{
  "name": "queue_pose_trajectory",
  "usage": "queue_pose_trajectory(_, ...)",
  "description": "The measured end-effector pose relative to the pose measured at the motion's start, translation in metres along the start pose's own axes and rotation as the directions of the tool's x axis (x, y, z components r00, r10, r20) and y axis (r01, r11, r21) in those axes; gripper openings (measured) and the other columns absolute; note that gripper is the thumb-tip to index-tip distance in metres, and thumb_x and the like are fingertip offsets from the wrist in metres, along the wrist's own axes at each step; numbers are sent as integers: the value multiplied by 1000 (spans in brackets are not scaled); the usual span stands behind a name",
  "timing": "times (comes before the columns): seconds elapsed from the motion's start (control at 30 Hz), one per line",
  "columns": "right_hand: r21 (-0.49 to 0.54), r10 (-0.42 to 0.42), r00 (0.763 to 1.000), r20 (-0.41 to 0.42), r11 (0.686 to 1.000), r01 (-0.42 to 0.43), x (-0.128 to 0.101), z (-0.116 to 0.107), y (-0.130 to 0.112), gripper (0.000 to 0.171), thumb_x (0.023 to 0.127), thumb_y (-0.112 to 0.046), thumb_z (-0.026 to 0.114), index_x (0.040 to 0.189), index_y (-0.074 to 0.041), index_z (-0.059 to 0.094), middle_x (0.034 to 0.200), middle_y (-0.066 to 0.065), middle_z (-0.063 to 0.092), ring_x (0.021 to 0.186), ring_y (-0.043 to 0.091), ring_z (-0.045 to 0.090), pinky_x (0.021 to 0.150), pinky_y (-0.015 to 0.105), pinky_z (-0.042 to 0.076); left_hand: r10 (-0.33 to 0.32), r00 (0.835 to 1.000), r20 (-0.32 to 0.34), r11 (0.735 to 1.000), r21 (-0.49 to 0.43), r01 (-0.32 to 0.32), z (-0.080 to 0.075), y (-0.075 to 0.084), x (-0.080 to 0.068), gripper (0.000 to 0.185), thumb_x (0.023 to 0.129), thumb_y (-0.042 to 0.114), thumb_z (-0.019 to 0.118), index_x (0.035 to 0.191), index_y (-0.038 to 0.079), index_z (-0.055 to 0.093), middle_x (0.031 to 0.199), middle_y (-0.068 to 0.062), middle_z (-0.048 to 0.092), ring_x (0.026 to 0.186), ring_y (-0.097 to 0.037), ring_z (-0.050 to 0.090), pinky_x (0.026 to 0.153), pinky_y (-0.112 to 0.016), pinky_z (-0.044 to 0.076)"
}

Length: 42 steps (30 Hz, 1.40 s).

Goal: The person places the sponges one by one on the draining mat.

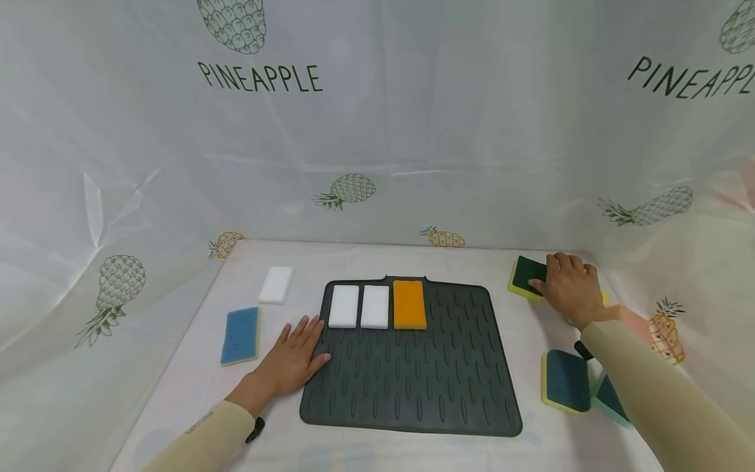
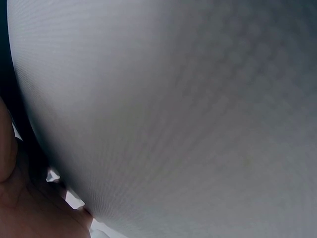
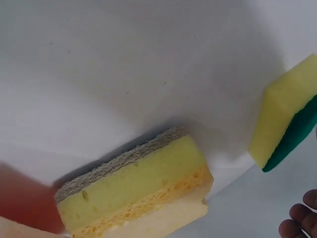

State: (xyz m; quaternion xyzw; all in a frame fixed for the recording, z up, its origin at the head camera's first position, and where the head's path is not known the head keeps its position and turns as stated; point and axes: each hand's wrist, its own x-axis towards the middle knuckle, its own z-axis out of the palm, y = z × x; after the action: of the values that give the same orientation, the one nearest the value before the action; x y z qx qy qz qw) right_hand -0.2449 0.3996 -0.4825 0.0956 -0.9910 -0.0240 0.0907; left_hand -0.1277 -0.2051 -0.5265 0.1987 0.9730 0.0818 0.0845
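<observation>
I see my right hand (image 1: 569, 287) in the right middle of the head view, its fingers (image 1: 559, 263) bent over the green and yellow sponge (image 1: 525, 275) and gripping it on the white worktop (image 1: 194, 367), just right of the grey mat (image 1: 413, 387). My left hand (image 1: 291, 359) lies flat in the lower left with straight, spread fingers (image 1: 307, 331) touching the mat's left edge and holding nothing. On the top of the mat sit two white sponges (image 1: 358, 306) and an orange sponge (image 1: 409, 304), side by side.
</observation>
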Motion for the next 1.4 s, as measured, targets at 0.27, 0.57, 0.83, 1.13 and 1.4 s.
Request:
queue_pose_trajectory(0.27,31,28,999,33,999,-29,5,-11,3,103,89,-49,83,156,9,31,153,35,38,140,57,34,108,79,30,6,1000,0,1000,5,-6,2,-2,2,78,111,52,46,167,2,25,174,-18,25,162,-41,18,128,-65,17)
queue_pose_trajectory(0.57,41,13,991,132,999,-19,5,-15,2,101,90,-57,80,153,11,39,151,37,45,138,58,38,109,80,28,6,1000,2,1000,-3,-6,2,-1,2,78,111,51,47,168,2,25,174,-18,25,162,-41,18,129,-65,17)
queue_pose_trajectory(0.83,-7,-26,999,35,1000,26,-4,-5,-5,118,77,-59,90,151,13,34,142,40,45,129,60,42,103,79,35,3,1000,1,1000,2,-3,0,0,1,77,111,50,47,167,1,26,173,-19,26,162,-41,19,128,-66,17)
queue_pose_trajectory(1.13,-67,-90,993,-80,994,85,0,-6,-11,113,74,-50,92,147,16,37,135,36,50,123,55,49,98,72,42,4,1000,-1,1000,-2,-4,0,2,-1,77,111,50,48,166,0,27,173,-20,28,161,-42,20,128,-66,18)
queue_pose_trajectory(1.4,-72,-163,983,-89,985,157,8,-19,-36,108,73,-55,91,139,15,42,132,34,52,121,52,50,98,68,43,7,1000,-9,1000,-2,-7,-2,0,-2,77,111,50,48,167,1,27,172,-20,28,161,-43,21,127,-67,19)
